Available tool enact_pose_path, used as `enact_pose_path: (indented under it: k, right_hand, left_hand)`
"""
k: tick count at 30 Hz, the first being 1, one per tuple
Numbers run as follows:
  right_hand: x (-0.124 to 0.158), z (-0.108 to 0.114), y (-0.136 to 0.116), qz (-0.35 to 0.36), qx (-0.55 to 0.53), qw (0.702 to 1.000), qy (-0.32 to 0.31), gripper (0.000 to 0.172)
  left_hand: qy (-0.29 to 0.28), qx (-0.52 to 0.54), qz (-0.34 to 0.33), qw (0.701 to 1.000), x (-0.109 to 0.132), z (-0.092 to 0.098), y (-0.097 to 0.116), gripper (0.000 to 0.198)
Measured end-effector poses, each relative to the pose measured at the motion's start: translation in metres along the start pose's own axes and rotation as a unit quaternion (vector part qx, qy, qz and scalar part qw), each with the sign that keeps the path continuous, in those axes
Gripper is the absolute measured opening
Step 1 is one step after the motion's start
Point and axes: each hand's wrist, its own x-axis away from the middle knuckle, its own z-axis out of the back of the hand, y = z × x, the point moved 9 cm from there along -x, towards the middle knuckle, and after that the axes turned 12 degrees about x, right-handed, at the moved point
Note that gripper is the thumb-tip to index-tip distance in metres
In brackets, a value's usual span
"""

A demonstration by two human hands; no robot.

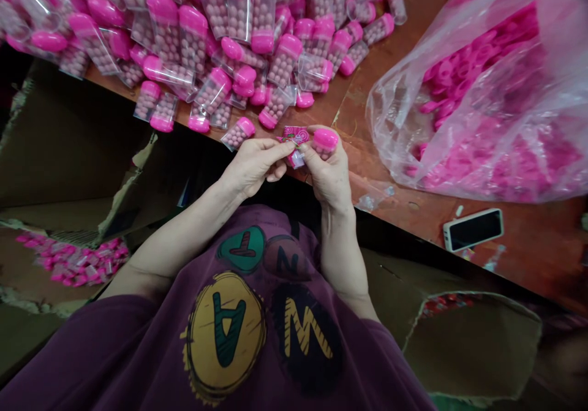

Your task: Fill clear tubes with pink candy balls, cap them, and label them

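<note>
Head view, looking straight down past a purple shirt [138, 350] printed with round lettered badges. Shows a reddish-brown wooden bench [528, 258], scuffed and stained, running from upper left to lower right, with deep shadow under its near edge. Carries across its far left a heap of vials [220, 25]: clear, pink-capped, packed with small pale-pink balls, lying every way and piled on one another, the nearest strays just beyond the hands. Carries on the right a clear plastic bag [482, 92], crumpled and bulging with loose pink caps, its near fold close beside the right hand. Below the bag, near the bench edge, a phone [473, 229] lying flat, white-rimmed, screen dark. Under the bench at left, a cardboard box [55, 154] with ragged flaps, holding a thin scatter of pink pieces [73, 261] on its floor, too blurred to tell apart. At lower right, a second cardboard box [473, 350] with something red at its far inner edge, not clear what. At the middle of the near bench edge, both hands raised together and touching. Right hand [328, 175] with fingers wrapped narrow around a single vial [325, 140], pink cap uppermost and tilted toward the heap, held above the edge rather than resting on the wood. Left hand [252, 166] with thumb and fingers pinched tight on a small pink printed label [294, 134], pressed against the side of that vial. A further scrap of pink between the two palms, too hidden to name.
</note>
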Motion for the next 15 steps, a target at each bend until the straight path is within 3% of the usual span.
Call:
enact_pose_path:
  k: [4,8,15]
  right_hand:
    - [0.003,0.002,0.002,-0.047,-0.070,0.996,-0.008,0.050]
    - [0.021,0.004,-0.006,-0.049,-0.124,0.991,0.006,0.045]
    - [0.044,-0.013,0.001,-0.051,-0.071,0.996,0.033,0.047]
  left_hand:
    - [0.050,0.011,-0.022,0.998,0.001,0.008,0.006,0.043]
    - [0.097,0.034,-0.053,0.993,-0.001,0.017,0.009,0.045]
    - [0.106,0.036,-0.099,0.989,0.001,0.014,0.005,0.046]
